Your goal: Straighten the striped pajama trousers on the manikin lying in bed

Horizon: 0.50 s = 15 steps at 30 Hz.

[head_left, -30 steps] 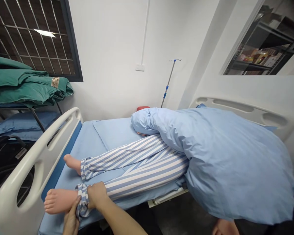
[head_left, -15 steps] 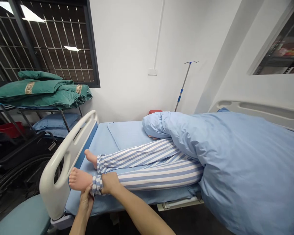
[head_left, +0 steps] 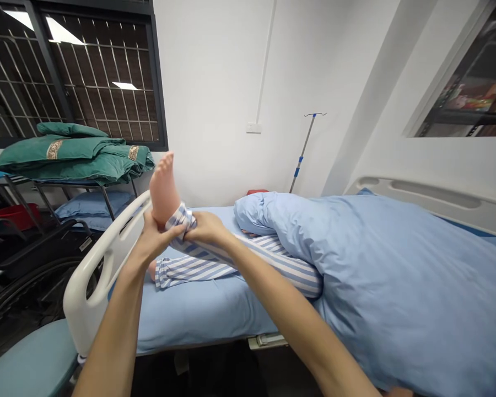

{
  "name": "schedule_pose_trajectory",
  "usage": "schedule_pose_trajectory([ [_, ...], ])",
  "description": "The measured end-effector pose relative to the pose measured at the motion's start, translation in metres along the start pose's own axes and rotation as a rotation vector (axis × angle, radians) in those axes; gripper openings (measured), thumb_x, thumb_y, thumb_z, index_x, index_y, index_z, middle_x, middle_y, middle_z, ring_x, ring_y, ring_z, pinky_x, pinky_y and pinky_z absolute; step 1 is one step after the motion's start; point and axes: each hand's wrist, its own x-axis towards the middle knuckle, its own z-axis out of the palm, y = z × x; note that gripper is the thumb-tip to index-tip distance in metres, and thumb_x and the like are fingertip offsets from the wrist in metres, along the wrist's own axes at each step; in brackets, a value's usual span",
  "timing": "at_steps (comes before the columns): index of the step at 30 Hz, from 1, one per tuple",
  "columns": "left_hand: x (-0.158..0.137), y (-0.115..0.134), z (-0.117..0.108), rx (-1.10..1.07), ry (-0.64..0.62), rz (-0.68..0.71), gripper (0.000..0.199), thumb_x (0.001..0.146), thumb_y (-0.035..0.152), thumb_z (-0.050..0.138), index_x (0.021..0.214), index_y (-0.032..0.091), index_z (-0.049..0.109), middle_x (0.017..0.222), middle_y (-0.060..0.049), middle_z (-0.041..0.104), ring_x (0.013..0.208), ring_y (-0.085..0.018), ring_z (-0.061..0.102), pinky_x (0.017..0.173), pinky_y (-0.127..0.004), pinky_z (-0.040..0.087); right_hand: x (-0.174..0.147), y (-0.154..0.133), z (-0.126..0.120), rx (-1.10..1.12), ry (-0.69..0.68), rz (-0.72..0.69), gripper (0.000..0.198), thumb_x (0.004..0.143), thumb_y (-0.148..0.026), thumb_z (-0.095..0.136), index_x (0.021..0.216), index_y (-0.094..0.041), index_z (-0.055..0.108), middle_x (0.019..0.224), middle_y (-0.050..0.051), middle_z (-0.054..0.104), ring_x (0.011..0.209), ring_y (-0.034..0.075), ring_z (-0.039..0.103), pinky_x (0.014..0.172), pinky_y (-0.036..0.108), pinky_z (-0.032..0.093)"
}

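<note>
A manikin's leg (head_left: 273, 255) in blue-and-white striped trousers is raised at a slant above the bed, its bare foot (head_left: 164, 190) pointing upward. My left hand (head_left: 155, 240) is closed around the heel and ankle, thumb across the trouser cuff. My right hand (head_left: 209, 227) grips the lower leg just above that cuff (head_left: 182, 218). Below it, the other leg (head_left: 198, 270) lies flat on the blue sheet (head_left: 186, 317), its foot partly hidden behind my left wrist. A blue quilt (head_left: 388, 275) covers the upper body.
A white footboard (head_left: 76, 292) stands at the bed's left end, beside a wheelchair (head_left: 33, 275) and a green stool (head_left: 33, 358). Folded green bedding (head_left: 78, 157) lies on a rack by the window. Behind the bed rises an IV pole (head_left: 303, 151).
Both hands have lifted the near leg off the mattress, up and slightly to the right, so its foot now points upward. The other leg stays on the bed.
</note>
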Motion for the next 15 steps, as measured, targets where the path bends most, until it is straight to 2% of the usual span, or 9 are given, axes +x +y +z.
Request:
schedule_pose_trajectory([
  [3,0.015,0.05,0.02,0.226,-0.052,0.033,0.076,0.055,0.043,0.071,0.117,0.021,0.034,0.105,-0.008,0.058,0.093,-0.021,0.058,0.079,-0.036,0.047,-0.004,0.011,-0.049,0.129,0.035,-0.012,0.04,0.061,-0.039,0.061,0.092,-0.016,0.065,0.077,-0.001,0.063,0.073,0.014,0.059,0.061,0.021,0.041],
  [5,0.019,0.081,0.036,0.387,-0.03,0.072,0.074,0.056,0.048,0.068,0.116,0.023,0.033,0.109,-0.009,0.056,0.099,-0.023,0.055,0.083,-0.037,0.045,-0.009,0.017,-0.077,0.201,0.068,-0.004,0.037,0.058,-0.034,0.062,0.088,-0.013,0.066,0.075,-0.001,0.062,0.071,0.014,0.058,0.06,0.021,0.041],
  [8,0.018,0.119,0.055,0.601,0.001,0.115,0.072,0.059,0.054,0.063,0.115,0.02,0.032,0.112,-0.011,0.054,0.108,-0.028,0.051,0.087,-0.039,0.041,-0.018,0.024,-0.107,0.272,0.122,-0.014,0.031,0.058,-0.03,0.059,0.08,-0.01,0.065,0.072,-0.001,0.06,0.07,0.015,0.056,0.061,0.022,0.042],
  [11,0.016,0.135,0.063,0.726,0.013,0.135,0.07,0.062,0.057,0.057,0.115,0.018,0.032,0.111,-0.013,0.055,0.111,-0.032,0.049,0.089,-0.041,0.04,-0.022,0.026,-0.118,0.307,0.129,-0.038,0.029,0.059,-0.029,0.056,0.078,-0.009,0.065,0.071,-0.001,0.059,0.07,0.014,0.054,0.062,0.022,0.042],
  [15,0.016,0.124,0.054,0.759,-0.002,0.118,0.069,0.062,0.06,0.056,0.112,0.019,0.032,0.108,-0.012,0.057,0.107,-0.031,0.052,0.085,-0.038,0.042,-0.018,0.022,-0.105,0.276,0.115,-0.041,0.032,0.058,-0.03,0.056,0.081,-0.009,0.066,0.07,-0.002,0.058,0.069,0.014,0.055,0.06,0.021,0.041],
])
